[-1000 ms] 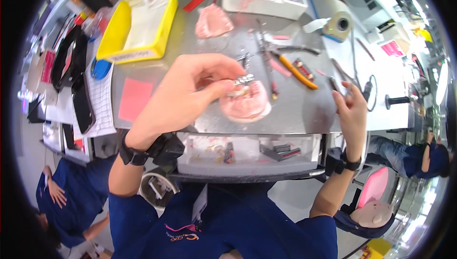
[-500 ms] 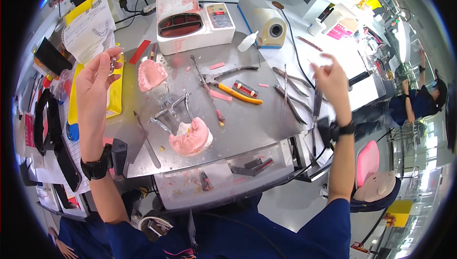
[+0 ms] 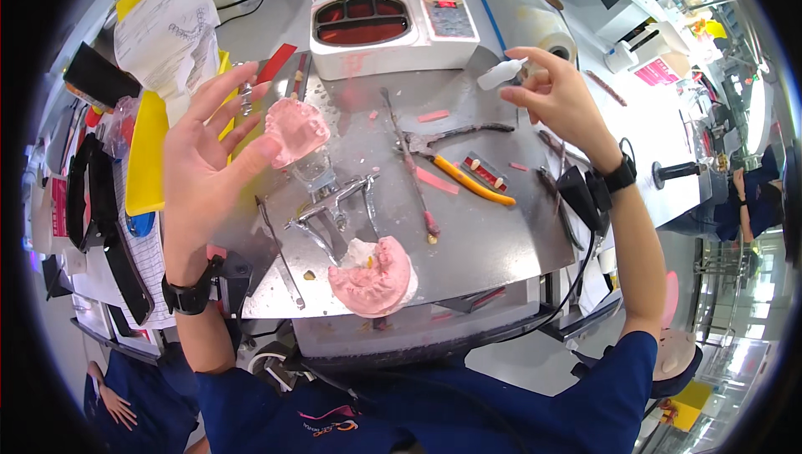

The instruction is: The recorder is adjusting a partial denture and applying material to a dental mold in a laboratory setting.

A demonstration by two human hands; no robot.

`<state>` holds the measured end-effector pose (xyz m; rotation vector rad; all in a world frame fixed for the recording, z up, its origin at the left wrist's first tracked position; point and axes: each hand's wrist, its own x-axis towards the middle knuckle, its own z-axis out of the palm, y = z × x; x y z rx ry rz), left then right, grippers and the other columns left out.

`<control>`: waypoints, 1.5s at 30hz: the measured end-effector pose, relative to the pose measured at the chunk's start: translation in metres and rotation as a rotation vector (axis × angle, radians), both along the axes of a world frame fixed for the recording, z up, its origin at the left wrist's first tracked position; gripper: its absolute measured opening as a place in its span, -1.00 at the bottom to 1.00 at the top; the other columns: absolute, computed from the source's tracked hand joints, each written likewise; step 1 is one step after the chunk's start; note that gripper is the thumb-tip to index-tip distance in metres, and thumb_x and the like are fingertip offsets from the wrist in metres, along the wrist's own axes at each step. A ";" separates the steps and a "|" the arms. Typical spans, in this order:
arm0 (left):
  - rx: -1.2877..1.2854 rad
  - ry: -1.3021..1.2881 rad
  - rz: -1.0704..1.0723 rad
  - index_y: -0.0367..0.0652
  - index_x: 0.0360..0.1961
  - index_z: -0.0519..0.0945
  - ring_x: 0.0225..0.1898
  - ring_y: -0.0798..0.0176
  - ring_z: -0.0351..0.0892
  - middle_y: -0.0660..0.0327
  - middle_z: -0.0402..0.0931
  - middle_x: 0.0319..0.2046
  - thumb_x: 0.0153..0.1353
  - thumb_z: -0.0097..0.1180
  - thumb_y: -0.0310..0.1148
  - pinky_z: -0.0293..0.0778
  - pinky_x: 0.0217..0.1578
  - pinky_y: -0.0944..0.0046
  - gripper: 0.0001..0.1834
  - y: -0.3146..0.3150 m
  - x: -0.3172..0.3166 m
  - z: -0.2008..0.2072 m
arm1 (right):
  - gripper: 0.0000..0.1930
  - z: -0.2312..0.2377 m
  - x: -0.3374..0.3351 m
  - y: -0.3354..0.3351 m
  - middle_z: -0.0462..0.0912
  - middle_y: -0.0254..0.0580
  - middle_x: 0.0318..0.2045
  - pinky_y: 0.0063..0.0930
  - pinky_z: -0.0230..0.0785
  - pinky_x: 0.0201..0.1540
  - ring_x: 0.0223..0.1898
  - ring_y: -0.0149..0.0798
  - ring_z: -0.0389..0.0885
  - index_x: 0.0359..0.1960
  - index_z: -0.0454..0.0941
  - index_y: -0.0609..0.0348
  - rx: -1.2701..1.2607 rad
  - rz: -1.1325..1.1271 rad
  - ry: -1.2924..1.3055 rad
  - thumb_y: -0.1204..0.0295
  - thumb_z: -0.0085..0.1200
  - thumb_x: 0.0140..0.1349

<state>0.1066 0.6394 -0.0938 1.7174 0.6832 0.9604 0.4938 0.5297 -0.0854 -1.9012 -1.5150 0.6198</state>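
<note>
My left hand (image 3: 209,166) is open, fingers spread, beside a pink dental cast (image 3: 297,130); its thumb overlaps the cast's left edge. A small shiny metal piece (image 3: 246,99) shows among those fingertips, apparently behind them. At the far right of the metal plate, my right hand (image 3: 555,99) has its thumb and forefinger apart around a white dropper bottle (image 3: 499,76); I see no firm grip. A metal articulator (image 3: 334,199) lies below the first cast. Closer to me is a second pink cast (image 3: 376,278) on a white base.
On the metal plate (image 3: 468,245) lie orange-handled pliers (image 3: 472,180), a wax-stained spatula (image 3: 409,157), a thin metal tool (image 3: 280,249) and a card of false teeth (image 3: 484,172). Behind stands a white wax heater (image 3: 376,57). A yellow tray (image 3: 146,162) is at left.
My right hand has moved left and away from me, to the dropper bottle. The fingers of my left hand have spread from a pinch. The whole view has shifted left.
</note>
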 end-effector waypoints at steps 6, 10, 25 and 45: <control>-0.031 0.048 -0.032 -0.34 0.31 0.39 0.24 0.17 0.44 0.10 0.34 0.27 0.06 0.46 -0.39 0.39 0.23 0.17 -0.21 -0.014 0.011 -0.002 | -0.67 0.002 0.001 0.025 0.68 -0.25 -0.60 -0.60 0.34 -0.60 -0.69 -0.52 0.50 -0.30 0.66 0.35 0.132 -0.120 -0.121 0.24 0.32 0.20; -0.022 0.070 -0.041 -0.36 0.31 0.38 0.23 0.18 0.45 0.08 0.35 0.25 0.08 0.45 -0.35 0.41 0.21 0.17 -0.21 -0.014 0.011 -0.004 | -0.58 0.011 0.003 0.038 0.66 -0.24 -0.67 -0.59 0.38 -0.63 -0.72 -0.48 0.55 -0.56 0.60 0.34 0.155 -0.229 -0.170 0.16 0.31 0.20; -0.120 0.105 -0.031 -0.39 0.31 0.35 0.08 0.20 0.57 0.10 0.38 0.21 0.04 0.47 -0.38 0.56 0.02 0.25 -0.18 -0.006 0.008 -0.011 | -0.60 0.027 0.041 0.037 0.70 -0.19 -0.65 -0.54 0.45 -0.55 -0.68 -0.40 0.64 -0.27 0.67 0.35 0.382 -0.210 -0.306 0.15 0.28 0.22; 0.160 0.019 0.096 -0.37 0.17 0.47 0.11 0.19 0.56 0.11 0.43 0.14 -0.12 0.44 -0.68 0.54 0.12 0.21 -0.27 -0.004 0.012 -0.016 | -0.73 0.029 0.304 0.035 0.70 -0.02 -0.41 -0.51 0.68 -0.35 -0.41 -0.25 0.77 -0.40 0.59 0.53 0.340 -0.617 -0.035 0.43 0.16 0.28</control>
